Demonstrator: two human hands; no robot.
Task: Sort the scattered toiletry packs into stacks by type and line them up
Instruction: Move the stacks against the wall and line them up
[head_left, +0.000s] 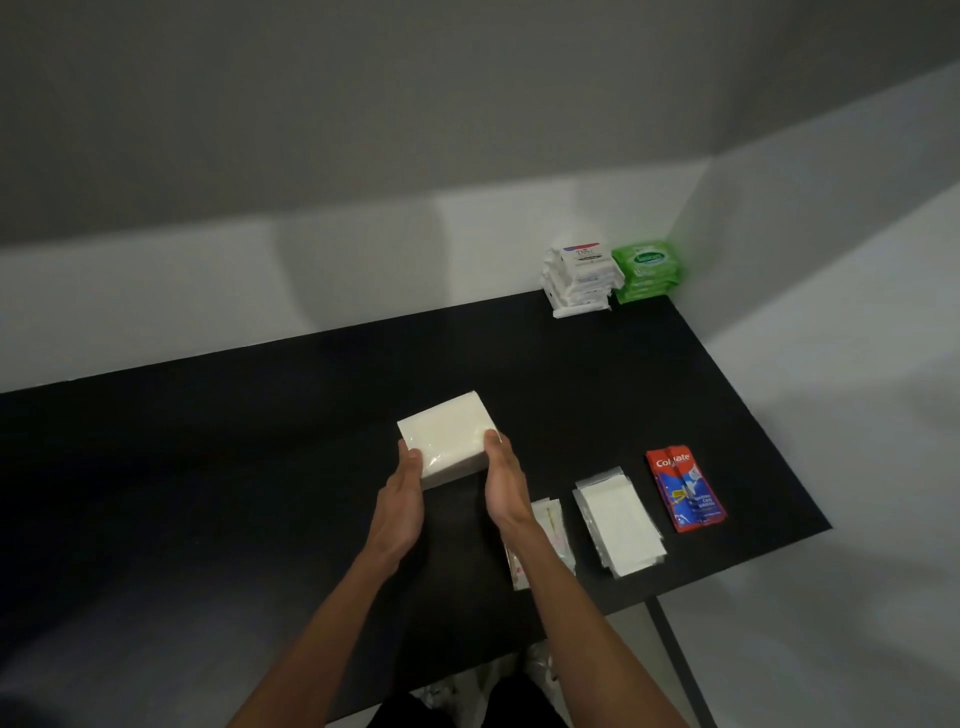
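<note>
**Holding a white stack at mid-counter**

Grips a thick white stack of packs (444, 434) from both sides at the centre of the frame, over the black counter (208, 467). With the left hand (397, 506), clamps the stack's near left corner: thumb on top, the rest tucked along the side and mostly hidden. With the right hand (506, 483), clamps the near right corner, fingers (493, 440) curled onto the top edge. Possibly rests the stack's underside on the counter; hard to tell from this angle.

To the lower right of the hands, in a row along the counter's near edge: thin pale packets (553, 525) partly covered by the right forearm, then just beside them flat white packs (621, 522) in clear wrap, then red-and-blue Colgate sachets (685, 488) nearest the right end. Laid flat, apart from one another, tilted alike.

In the upper right of the frame, at the counter's far corner against the grey wall (363, 156): a slightly ragged stack of white Dove packs (582, 278), and just beside it on the right, perhaps touching, a neater stack of green wipe packs (647, 270).

Below the counter at lower right, a dark leg (675, 665) over a pale floor (831, 649).
</note>
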